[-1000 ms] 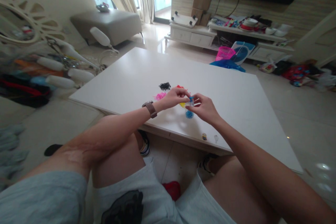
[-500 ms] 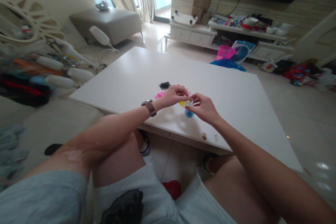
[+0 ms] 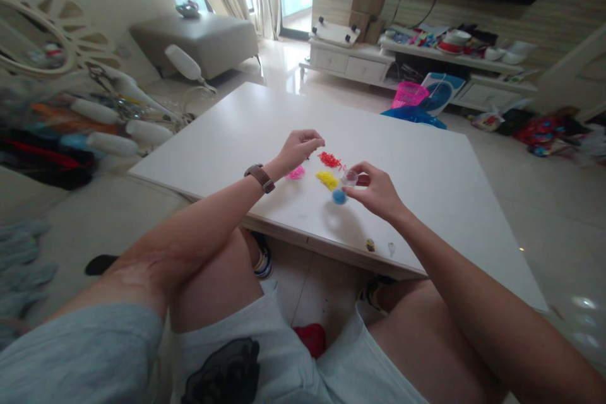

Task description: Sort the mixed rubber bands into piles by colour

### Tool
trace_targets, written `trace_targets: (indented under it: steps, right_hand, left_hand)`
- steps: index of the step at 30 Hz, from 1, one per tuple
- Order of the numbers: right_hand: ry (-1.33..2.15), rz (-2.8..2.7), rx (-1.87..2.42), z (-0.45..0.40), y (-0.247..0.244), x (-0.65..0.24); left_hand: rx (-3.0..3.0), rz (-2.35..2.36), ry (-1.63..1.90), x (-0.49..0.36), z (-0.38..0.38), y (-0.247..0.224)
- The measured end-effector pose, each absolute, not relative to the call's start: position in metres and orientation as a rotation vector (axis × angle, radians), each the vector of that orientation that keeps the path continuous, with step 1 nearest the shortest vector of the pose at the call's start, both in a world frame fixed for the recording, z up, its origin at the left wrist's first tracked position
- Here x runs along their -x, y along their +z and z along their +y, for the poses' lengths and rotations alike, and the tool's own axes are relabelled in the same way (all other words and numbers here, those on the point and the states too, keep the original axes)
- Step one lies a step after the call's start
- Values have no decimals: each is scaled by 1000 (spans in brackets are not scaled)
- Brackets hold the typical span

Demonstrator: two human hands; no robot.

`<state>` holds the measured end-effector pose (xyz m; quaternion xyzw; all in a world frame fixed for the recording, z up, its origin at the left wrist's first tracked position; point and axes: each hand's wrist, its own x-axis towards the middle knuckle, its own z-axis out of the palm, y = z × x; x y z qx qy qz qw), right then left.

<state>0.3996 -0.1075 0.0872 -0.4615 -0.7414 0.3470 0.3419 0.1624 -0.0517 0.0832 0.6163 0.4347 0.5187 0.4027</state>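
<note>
My right hand grips a small clear jar near its top, with blue pieces at its lower end. My left hand is raised up and left of the jar, fingers pinched together; whatever they hold, if anything, is too small to make out. Between the hands lie a red pile and a yellow pile of small pieces. A pink pile sits below my left hand. The black pile is almost wholly hidden behind that hand.
The white table carries a small figure and a clear trinket near its front edge. Beyond it stand a pink basket and a low cabinet. White lamp arms reach near the left edge.
My left hand has moved away from the jar, up and to the left, over the black pile. The jar is more tilted in my right hand. The red and yellow piles are uncovered.
</note>
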Motion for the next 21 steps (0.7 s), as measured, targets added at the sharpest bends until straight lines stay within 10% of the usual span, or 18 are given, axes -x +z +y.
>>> trace_targets:
  steps: [21]
  right_hand:
    - [883, -2096, 1208, -110, 81, -401]
  left_hand:
    - [-2177, 1686, 242, -90, -16, 24]
